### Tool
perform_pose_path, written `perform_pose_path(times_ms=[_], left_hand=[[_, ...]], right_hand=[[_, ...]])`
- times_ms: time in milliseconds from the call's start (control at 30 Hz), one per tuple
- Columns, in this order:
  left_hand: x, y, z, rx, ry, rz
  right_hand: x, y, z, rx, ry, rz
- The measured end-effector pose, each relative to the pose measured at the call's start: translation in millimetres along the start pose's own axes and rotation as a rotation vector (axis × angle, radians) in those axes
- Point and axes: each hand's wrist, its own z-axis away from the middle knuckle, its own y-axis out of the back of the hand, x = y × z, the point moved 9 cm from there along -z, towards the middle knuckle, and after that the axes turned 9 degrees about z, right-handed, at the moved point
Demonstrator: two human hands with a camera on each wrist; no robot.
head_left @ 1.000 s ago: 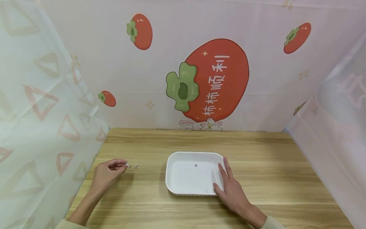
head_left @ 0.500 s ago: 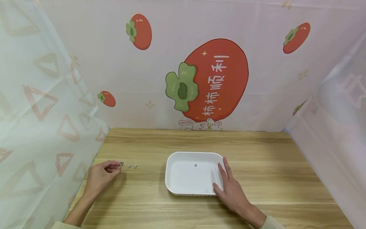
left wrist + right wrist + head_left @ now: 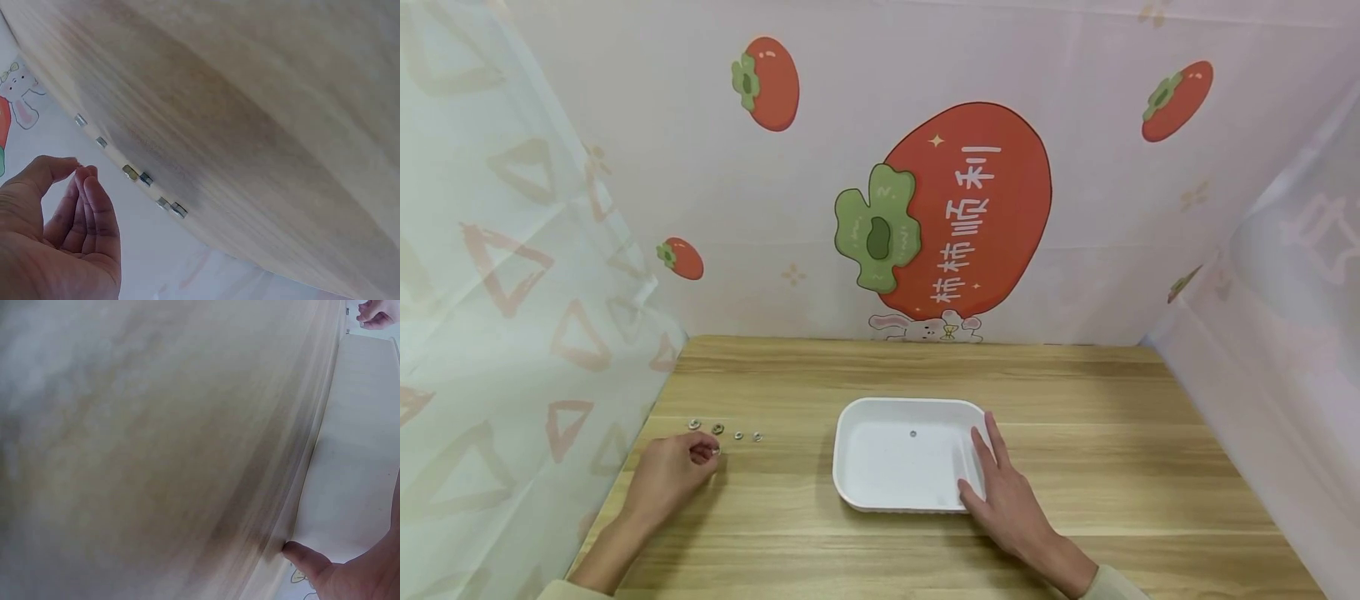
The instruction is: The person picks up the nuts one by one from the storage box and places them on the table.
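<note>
My left hand [image 3: 672, 473] pinches a small shiny nut [image 3: 716, 451] between thumb and fingertips, just in front of a row of metal nuts [image 3: 738, 435] on the table. In the left wrist view the thumb and index finger of the left hand [image 3: 69, 231] meet at their tips, beside several nuts [image 3: 129, 172]. A white rectangular tray [image 3: 880, 505] stands in the middle, with one small nut [image 3: 913, 433] lying inside. Spread over the tray's right rim is my right hand [image 3: 1011, 504], its fingers straight. The right wrist view shows its thumb [image 3: 306, 559] at the tray's side.
The wooden table [image 3: 1120, 450] reaches back to a patterned cloth wall [image 3: 760, 192] printed with persimmons. More cloth hangs along the left and right sides.
My left hand has drawn left and then slightly nearer, uncovering more nuts in the row. The right hand and the tray keep their places.
</note>
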Motion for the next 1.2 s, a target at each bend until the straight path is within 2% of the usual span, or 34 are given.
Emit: perform_pose_path(times_ms=[267, 467, 933, 1200], left_hand=[[0.7, -10.3, 0.1, -0.070, -0.024, -0.056], [1.0, -13.6, -2.3, -0.082, -0.040, -0.103], [-4.5, -20.0, -8.8, -0.171, 0.042, -0.120], [-6.1, -19.0, -9.4, -0.180, 0.051, -0.122]], right_hand=[[-0.5, 1.0, -0.3, 0.003, 0.005, 0.002], [-0.2, 1.1, -0.5, 0.002, -0.003, 0.002], [1.0, 0.1, -0.3, -0.002, -0.005, 0.000], [1.3, -0.5, -0.2, -0.003, -0.012, 0.000]])
